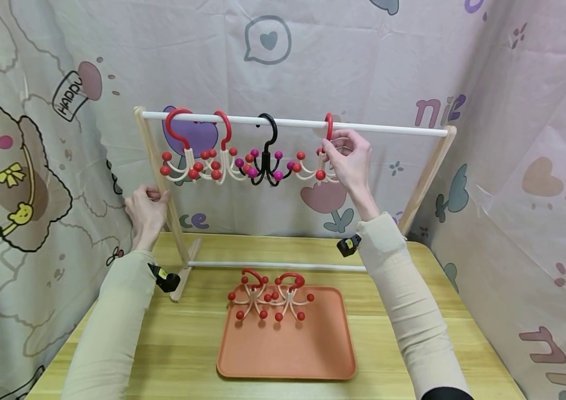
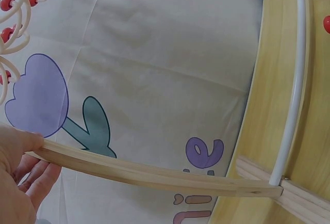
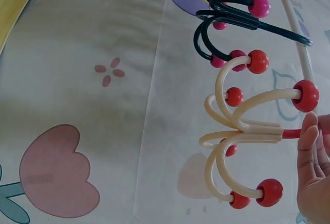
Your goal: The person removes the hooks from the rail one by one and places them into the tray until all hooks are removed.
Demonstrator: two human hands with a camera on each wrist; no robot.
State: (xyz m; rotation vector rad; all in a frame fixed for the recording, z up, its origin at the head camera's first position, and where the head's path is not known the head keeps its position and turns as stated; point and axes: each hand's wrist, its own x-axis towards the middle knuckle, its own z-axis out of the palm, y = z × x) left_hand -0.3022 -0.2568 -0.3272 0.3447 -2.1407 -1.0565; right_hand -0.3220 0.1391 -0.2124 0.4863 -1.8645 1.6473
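My right hand (image 1: 352, 161) pinches the red hook stem of a cream multi-arm hanger (image 3: 258, 129) with red ball tips. That hook loops over the white top rod (image 1: 388, 129) of a wooden rack, right of its middle. At the rack's left side, my left hand (image 1: 147, 211) grips the wooden post (image 2: 139, 175), thumb on one side and fingers curled round the other. Left of the held hanger hang a black hanger (image 1: 265, 161) with magenta balls and two red-hooked cream ones, the nearer (image 1: 223, 158) and the far-left one (image 1: 189, 161).
On the wooden table (image 1: 173, 344) lies an orange tray (image 1: 288, 355). Two more red-hooked hangers, a left (image 1: 253, 297) and a right one (image 1: 290, 300), rest at its back edge. Behind it runs the rack's lower white rod (image 1: 273, 265). A patterned curtain (image 1: 313, 66) surrounds the table.
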